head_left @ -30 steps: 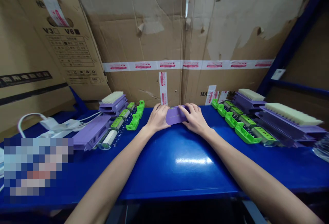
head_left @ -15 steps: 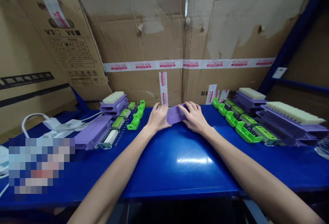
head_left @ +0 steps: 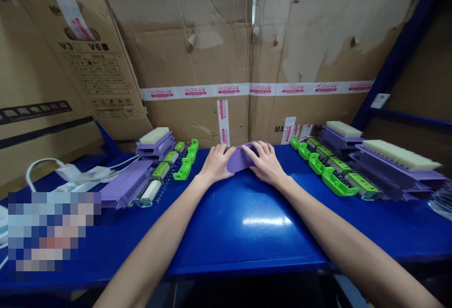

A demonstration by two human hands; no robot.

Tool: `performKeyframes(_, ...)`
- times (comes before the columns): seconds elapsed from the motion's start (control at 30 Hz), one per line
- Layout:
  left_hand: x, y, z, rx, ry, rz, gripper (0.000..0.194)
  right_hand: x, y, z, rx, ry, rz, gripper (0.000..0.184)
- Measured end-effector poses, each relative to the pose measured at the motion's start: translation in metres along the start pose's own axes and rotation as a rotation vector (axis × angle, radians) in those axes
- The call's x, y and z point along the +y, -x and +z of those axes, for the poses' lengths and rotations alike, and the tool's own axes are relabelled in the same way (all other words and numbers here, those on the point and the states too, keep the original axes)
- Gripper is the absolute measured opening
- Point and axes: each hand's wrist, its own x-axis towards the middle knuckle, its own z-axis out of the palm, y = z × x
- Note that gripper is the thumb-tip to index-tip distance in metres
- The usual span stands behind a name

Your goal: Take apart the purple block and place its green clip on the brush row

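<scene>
Between my two hands is a purple plastic housing [head_left: 240,159], held near the back of the blue table. My left hand [head_left: 216,163] grips its left end, thumb on the near side and fingers over the top. At the right end my right hand [head_left: 265,161] closes on it the same way. The far side of the housing is hidden. To the left of my hands stands a row of bright green plastic brackets [head_left: 186,161]. Another row of green brackets [head_left: 319,164] lies to the right.
Purple housings [head_left: 123,183] and a pale bristle block [head_left: 154,135] stand at the left, beside green-and-clear parts [head_left: 161,170]. More bristle blocks [head_left: 399,154] top purple housings at the right. White cables and a power strip [head_left: 84,178] lie far left. Cardboard [head_left: 197,63] walls the back.
The purple housing has tilted between my hands, its broad face turning so that its outline looks rounder. Both hands keep hold, with little shift. The view has moved slightly.
</scene>
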Motion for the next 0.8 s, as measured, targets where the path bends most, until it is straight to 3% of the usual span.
performKeyframes(0.27,-0.002,-0.006,-0.006,-0.012,-0.156,0.134,0.063,-0.001,-0.003,-0.004,-0.031,0.007,-0.005,0.066)
performKeyframes(0.8,-0.009,0.004,0.007,0.024,0.104,-0.027,0.066,0.000,0.000,0.000,-0.030,-0.039,0.069,0.068)
